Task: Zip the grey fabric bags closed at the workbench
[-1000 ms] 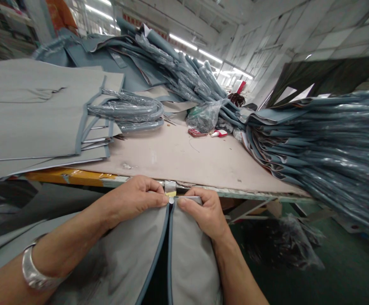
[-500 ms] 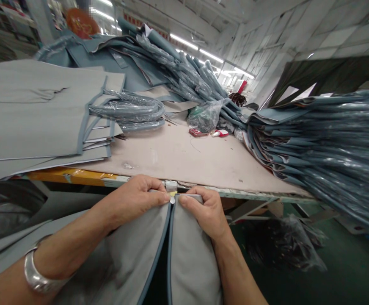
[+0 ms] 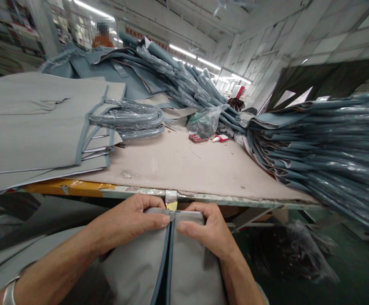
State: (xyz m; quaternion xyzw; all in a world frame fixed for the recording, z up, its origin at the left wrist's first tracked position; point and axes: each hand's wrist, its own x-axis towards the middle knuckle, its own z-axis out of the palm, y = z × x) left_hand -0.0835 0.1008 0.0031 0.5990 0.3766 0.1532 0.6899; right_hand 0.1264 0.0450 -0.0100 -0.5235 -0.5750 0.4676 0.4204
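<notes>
My left hand pinches the top edge of a grey fabric piece between thumb and fingers, just left of a narrow slit. On the right side of the slit, my right hand grips the same top edge, thumb in front and fingers behind. Blue-grey binding runs down both sides of the slit, and a small grey tab bridges its top. Right behind the tab, a metal fitting with a yellow patch sits on the table's front edge. The fabric hangs in front of the table.
Stacked grey panels lie on the table at left, beside plastic-wrapped blue tubing. A plastic bag and a small red-and-white bottle lie farther back. Wrapped blue pieces hang over the right side. Another person is far back.
Both hands and the fabric have moved down, away from the metal fitting. The two bound edges now lie closer together. The whole view has shifted slightly, and the person behind has straightened up.
</notes>
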